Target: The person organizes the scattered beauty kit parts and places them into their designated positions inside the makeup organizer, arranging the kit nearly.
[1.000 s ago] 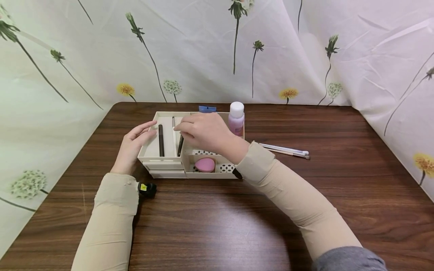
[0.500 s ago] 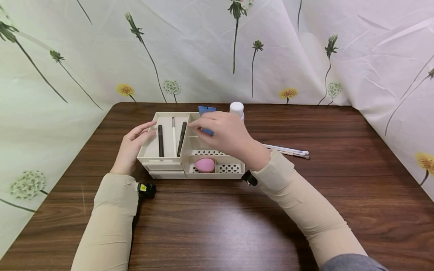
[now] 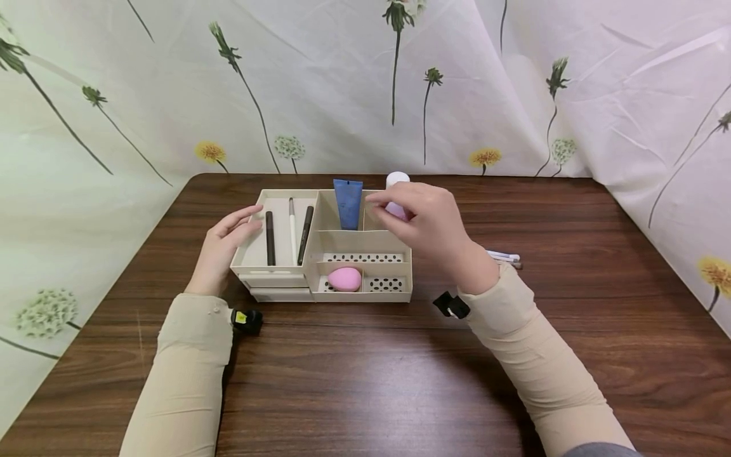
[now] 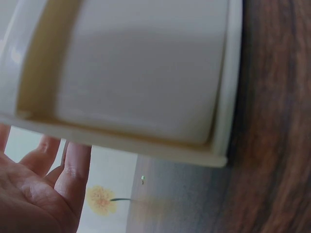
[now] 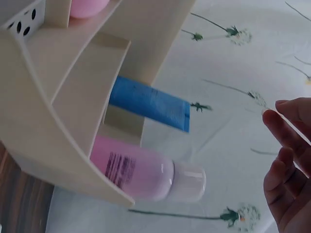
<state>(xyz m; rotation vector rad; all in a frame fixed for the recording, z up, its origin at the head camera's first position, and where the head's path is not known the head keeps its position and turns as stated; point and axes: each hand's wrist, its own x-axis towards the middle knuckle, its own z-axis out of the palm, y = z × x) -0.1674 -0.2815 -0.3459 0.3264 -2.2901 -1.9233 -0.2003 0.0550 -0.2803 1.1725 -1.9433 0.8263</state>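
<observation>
A cream makeup organizer (image 3: 360, 297) stands at the table's middle left. My left hand (image 3: 224, 246) rests at its left edge with fingers and thumb extended. In the upper left tray lie two dark pencils, one at the left (image 3: 270, 238) and one at the right (image 3: 306, 235), with a white-handled brush (image 3: 293, 231) between them. My right hand (image 3: 431, 219) hovers over the organizer's right side, holding nothing, fingers loosely bent. Behind it, a pink bottle with a white cap (image 5: 189, 182) stands in a back compartment beside a blue tube (image 3: 348, 204). A pink makeup sponge (image 3: 345, 279) sits in a front compartment.
Several thin brushes (image 3: 505, 256) lie on the brown table (image 3: 365, 381) right of the organizer, partly hidden by my right hand. A floral cloth (image 3: 342, 82) hangs behind the table. Dark wrist cameras are strapped at both cuffs.
My right hand has moved from above the pencil tray to the right, uncovering the right dark pencil and the blue tube. It now overlaps the bottle. The left hand stays put.
</observation>
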